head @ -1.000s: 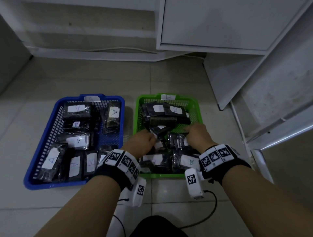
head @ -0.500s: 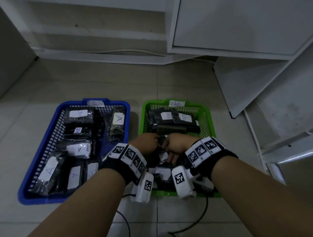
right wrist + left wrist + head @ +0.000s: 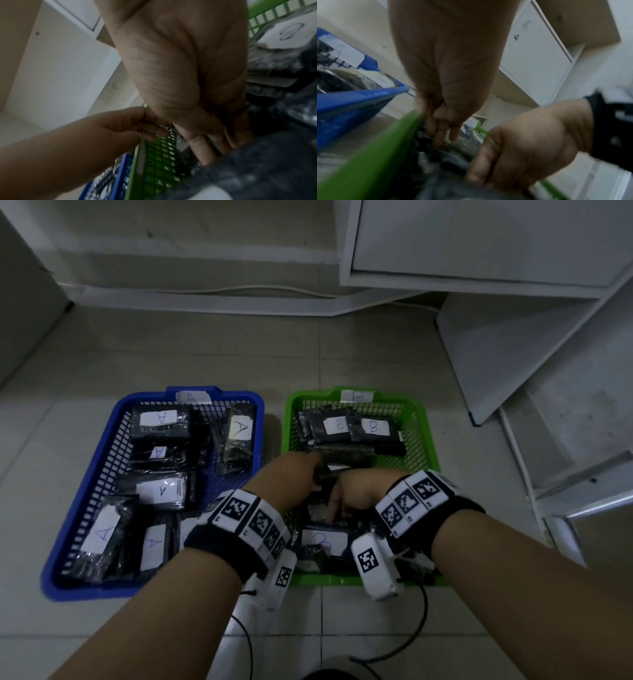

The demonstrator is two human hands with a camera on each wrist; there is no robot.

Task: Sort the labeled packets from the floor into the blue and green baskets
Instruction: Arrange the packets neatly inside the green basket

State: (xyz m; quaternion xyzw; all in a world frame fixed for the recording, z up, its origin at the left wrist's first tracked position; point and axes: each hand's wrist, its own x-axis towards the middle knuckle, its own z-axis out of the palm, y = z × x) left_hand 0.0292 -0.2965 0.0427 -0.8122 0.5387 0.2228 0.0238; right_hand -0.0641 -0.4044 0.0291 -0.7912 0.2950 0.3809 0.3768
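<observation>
The blue basket on the left holds several black packets with white "A" labels. To its right, the green basket holds black packets labelled "B". Both hands are inside the green basket, close together. My left hand reaches down by the left green rim; its straight fingers touch the packets. My right hand has curled fingers that go behind a dark packet in the pile, and its thumb rests on the near side.
A white cabinet stands at the back right, with a white board leaning beside the green basket. A black cable trails over the tiled floor near me. A pale cord runs along the skirting behind the baskets.
My right hand has moved left across the green basket to meet the left hand. Both hands now sit lower in the pile, and the view has shifted slightly.
</observation>
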